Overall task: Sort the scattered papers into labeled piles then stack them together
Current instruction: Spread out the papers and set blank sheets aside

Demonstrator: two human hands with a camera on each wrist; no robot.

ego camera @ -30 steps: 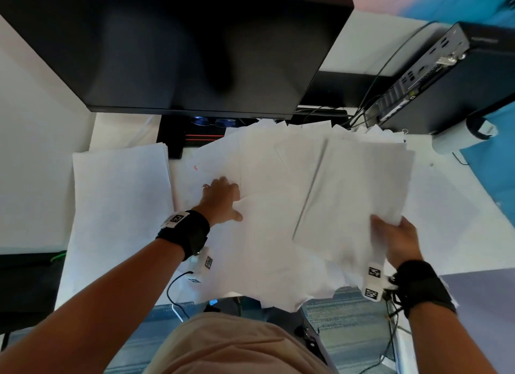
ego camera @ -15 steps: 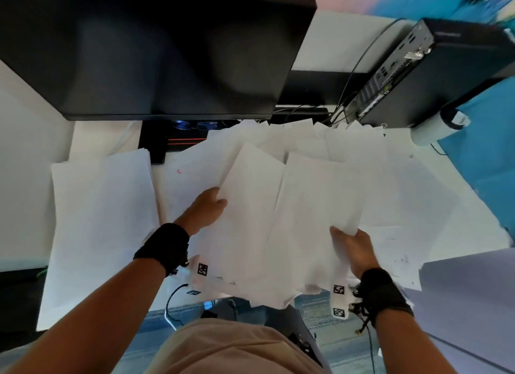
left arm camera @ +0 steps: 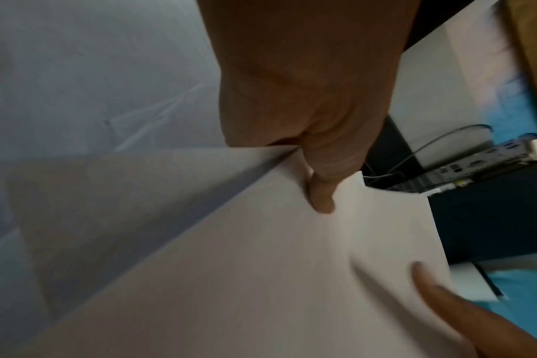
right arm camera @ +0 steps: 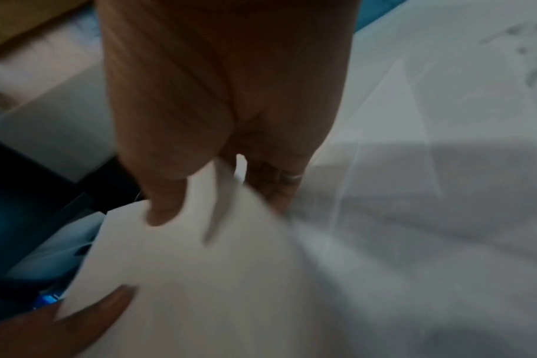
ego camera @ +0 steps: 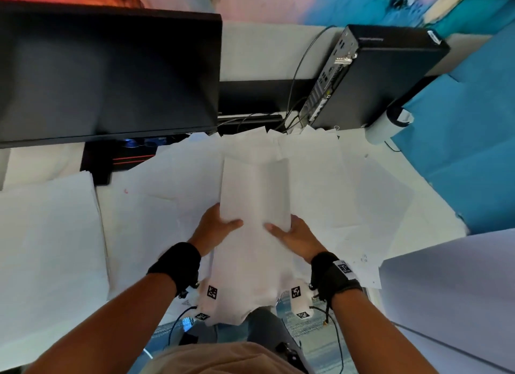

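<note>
A sheaf of papers (ego camera: 255,203) sits at the centre of the head view, lifted slightly above the scattered sheets (ego camera: 320,195) that cover the desk (ego camera: 434,214). Its long axis runs from the person toward the top of the frame. The left hand (ego camera: 216,228) clasps its left edge and the right hand (ego camera: 295,238) its right edge, both at the near end, thumbs lying on top and fingers tucked beneath; the wrist views show each thumb pressed onto the top sheet. Both hands are equally near, so the far end hangs unsupported and looks likely to sag or fan.

A separate, neater pile (ego camera: 47,242) lies at the left of the frame, well apart from the sheaf. Behind the loose sheets stand a dark monitor (ego camera: 108,72) at upper left and a computer case (ego camera: 381,75) with cables at upper right, close to the farthest papers. No labels can be made out on any pile.
</note>
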